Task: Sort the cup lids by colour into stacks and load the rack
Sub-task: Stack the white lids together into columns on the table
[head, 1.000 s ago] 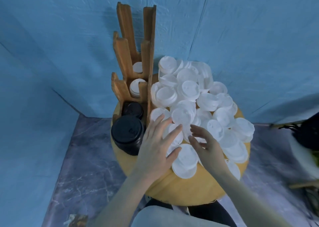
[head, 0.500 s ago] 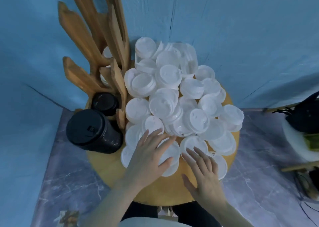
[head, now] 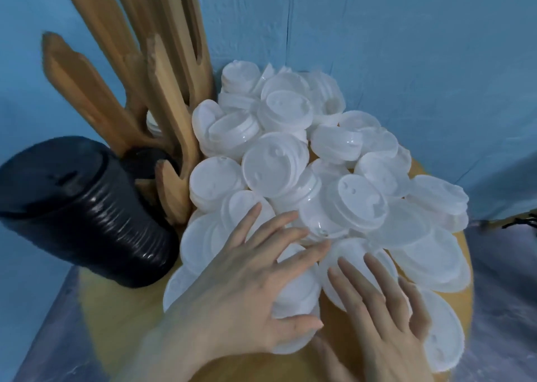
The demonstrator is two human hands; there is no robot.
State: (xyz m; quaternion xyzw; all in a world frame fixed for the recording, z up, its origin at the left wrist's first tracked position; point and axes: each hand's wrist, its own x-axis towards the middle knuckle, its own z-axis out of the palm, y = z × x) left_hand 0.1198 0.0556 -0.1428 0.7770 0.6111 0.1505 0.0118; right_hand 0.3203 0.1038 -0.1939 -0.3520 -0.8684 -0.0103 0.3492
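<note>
A heap of white cup lids covers most of a round wooden table. A tall stack of black lids stands at the left, beside a wooden rack with upright slats. More black lids sit in the rack's front slot and white ones show in a slot behind. My left hand lies spread over a small stack of white lids at the near edge, thumb along its front. My right hand rests flat with straight fingers on another white lid beside it.
Blue cloth hangs close behind and to the left of the table. A grey marbled floor shows below on both sides. Dark objects lie at the right edge.
The view has closed in on the table. Both hands stay on the near lids; the right hand's fingers have slid further onto its lid.
</note>
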